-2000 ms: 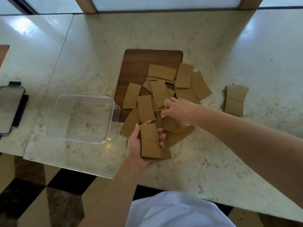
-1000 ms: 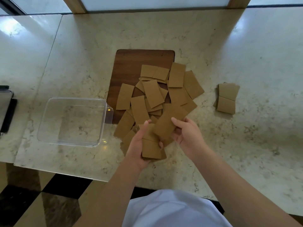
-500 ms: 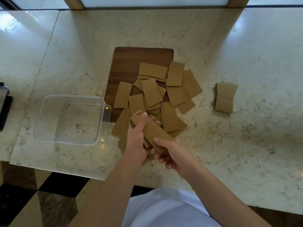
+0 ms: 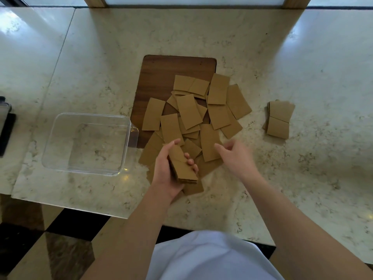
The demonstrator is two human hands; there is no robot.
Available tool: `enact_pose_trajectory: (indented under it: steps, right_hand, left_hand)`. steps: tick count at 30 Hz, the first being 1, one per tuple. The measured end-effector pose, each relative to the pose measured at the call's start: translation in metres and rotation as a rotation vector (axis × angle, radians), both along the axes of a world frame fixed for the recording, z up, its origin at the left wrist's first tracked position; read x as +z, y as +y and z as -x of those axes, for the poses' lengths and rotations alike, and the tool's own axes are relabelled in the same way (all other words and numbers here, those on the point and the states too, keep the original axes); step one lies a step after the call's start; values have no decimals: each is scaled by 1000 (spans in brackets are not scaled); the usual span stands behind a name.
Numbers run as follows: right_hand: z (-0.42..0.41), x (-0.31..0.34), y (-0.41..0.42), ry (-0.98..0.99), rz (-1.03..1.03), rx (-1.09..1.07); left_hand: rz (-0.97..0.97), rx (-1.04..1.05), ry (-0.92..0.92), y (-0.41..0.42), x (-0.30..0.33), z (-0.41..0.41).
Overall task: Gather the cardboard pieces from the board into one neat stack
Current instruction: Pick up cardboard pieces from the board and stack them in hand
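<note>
Several brown cardboard pieces (image 4: 189, 111) lie scattered over the near half of a dark wooden board (image 4: 161, 73) and spill onto the marble counter. My left hand (image 4: 167, 172) grips a small stack of cardboard pieces (image 4: 182, 166) just in front of the pile, thumb on the left edge, fingertips on the right. My right hand (image 4: 236, 156) hovers beside the pile with loosely curled fingers and holds nothing; its fingertips are close to a loose piece (image 4: 210, 142). A separate small stack (image 4: 279, 119) sits on the counter to the right.
A transparent plastic container (image 4: 88, 143) stands left of the board, touching its edge. A dark-edged object (image 4: 5, 126) lies at the far left. The counter's front edge (image 4: 70, 207) runs just below my hands, with checkered floor beneath.
My right hand has let go of the stack after adding a piece and moved right and forward toward the pile. The left hand keeps the stack, now squared up.
</note>
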State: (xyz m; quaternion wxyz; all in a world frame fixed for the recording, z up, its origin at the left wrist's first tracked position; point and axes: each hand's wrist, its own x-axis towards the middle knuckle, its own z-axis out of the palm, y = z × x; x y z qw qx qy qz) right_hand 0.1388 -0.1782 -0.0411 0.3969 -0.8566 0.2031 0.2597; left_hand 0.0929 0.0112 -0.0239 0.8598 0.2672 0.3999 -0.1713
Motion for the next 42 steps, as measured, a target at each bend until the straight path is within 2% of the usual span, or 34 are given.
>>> enact_pose_trajectory:
  steps: [5, 9, 14, 19, 22, 28, 31, 33, 39, 42]
  right_hand:
    - [-18, -14, 29, -120, 290, 146]
    - [-17, -18, 41, -110, 311, 108]
    - [-8, -11, 30, -116, -65, -30]
    - [7, 10, 14, -90, -208, -320]
    - [14, 28, 12, 6, -393, -497]
    - [31, 44, 26, 71, -672, -633]
    - [39, 45, 32, 131, -778, -770]
    - [43, 45, 37, 171, -748, -732]
    - [59, 44, 38, 277, -616, -233]
    - [52, 42, 19, 261, -573, -181]
  left_hand:
    - [5, -50, 12, 0, -3, 5]
    - [25, -86, 9, 1, -5, 9]
    - [37, -120, 29, 2, -6, 14]
    - [71, -53, -9, -1, -11, 16]
    - [60, -53, -26, -7, -11, 15]
    - [-121, -85, -101, -25, -9, 6]
    - [-159, -77, -106, -29, -9, 6]
    - [-171, -78, -102, -29, -7, 5]
    - [-239, -40, -21, -21, -16, 3]
    - [-139, 20, -9, -15, -22, 3]
